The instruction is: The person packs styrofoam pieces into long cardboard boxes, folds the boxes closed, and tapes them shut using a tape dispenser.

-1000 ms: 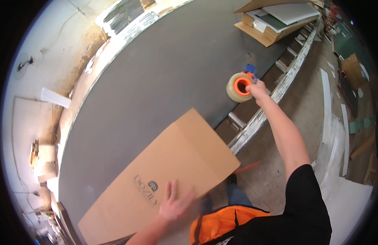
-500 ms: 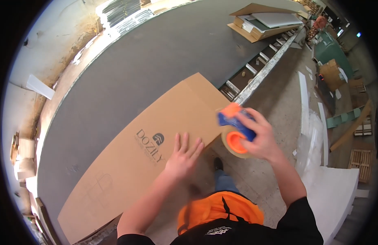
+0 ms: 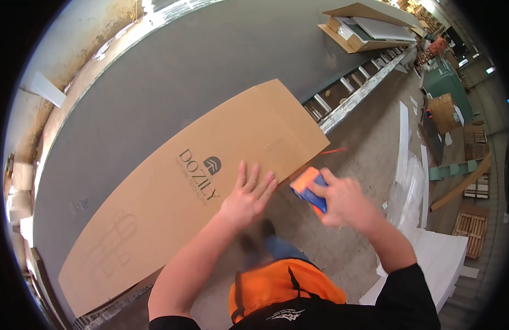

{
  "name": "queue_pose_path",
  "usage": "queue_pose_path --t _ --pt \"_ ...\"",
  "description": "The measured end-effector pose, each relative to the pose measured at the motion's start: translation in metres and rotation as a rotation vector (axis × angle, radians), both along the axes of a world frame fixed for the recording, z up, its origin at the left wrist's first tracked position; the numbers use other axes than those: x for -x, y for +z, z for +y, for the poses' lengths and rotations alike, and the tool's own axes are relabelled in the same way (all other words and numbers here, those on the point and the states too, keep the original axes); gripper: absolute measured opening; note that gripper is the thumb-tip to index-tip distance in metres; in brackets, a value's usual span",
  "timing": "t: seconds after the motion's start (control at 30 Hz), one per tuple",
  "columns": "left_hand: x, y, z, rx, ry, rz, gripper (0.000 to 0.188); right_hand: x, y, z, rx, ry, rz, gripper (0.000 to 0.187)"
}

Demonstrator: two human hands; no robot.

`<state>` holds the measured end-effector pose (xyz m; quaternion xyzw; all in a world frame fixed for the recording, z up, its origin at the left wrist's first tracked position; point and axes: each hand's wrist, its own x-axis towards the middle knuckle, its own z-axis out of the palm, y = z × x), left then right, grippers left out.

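Observation:
A long, flat brown cardboard carton with dark printing lies closed in front of me. My left hand is laid flat on its top, close to the near edge, fingers slightly spread. In my right hand is a blue and orange tape dispenser, gripped by its handle just off the carton's near right edge. The dispenser looks apart from the carton, and its tape roll is mostly hidden from this angle. A thin red strip shows beside the carton's right corner.
Beneath the carton is a dark grey surface, with a roller conveyor along its right side. An open carton holding panels sits farther off. White sheets and clear plastic wrap lie to my right. Another person stands far back.
My right hand has drawn the tape dispenser nearer to me and turned it, so its roll no longer faces up. My left hand stays on the carton. The red strip has come into view.

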<state>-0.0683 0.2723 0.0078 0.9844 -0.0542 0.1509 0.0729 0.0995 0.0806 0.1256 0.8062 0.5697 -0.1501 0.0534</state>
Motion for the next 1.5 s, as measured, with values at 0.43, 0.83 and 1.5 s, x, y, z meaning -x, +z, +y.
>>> queue_pose_path --t 0.43,0.83,1.5 --pt "0.003 0.013 -0.003 -0.012 -0.012 -0.03 0.056 0.034 -0.044 0.05 0.257 0.058 -0.037 0.048" --pt "0.015 0.036 -0.015 -0.043 0.409 0.377 0.112 0.023 -0.036 -0.053 -0.569 -0.235 0.214 0.05" --pt "0.025 0.033 -0.015 -0.051 0.422 0.497 0.103 0.057 -0.064 0.039 0.12 -0.017 -0.057 0.028"
